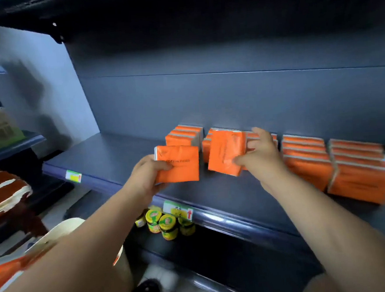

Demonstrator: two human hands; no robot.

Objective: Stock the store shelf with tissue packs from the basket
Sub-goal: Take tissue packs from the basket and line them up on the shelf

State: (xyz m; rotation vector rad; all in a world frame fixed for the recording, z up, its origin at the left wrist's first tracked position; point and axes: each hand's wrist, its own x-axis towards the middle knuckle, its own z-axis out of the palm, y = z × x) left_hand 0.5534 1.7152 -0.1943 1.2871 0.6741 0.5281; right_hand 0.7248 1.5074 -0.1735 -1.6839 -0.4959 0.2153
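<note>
Within left fingers, tissue pack (second pack, right fingers).

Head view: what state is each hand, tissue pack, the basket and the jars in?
Left hand: grips left pack.
Left pack: held over the shelf.
Right hand: pinches right pack.
Right pack: held upright before the stacked packs.
Stacked packs: resting on shelf, in rows.
Basket: holds orange packs.
Jars: upright, lids on.

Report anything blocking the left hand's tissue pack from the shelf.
Nothing visible does. The pack in the left hand hangs over bare shelf, just in front of the leftmost stack.
</note>
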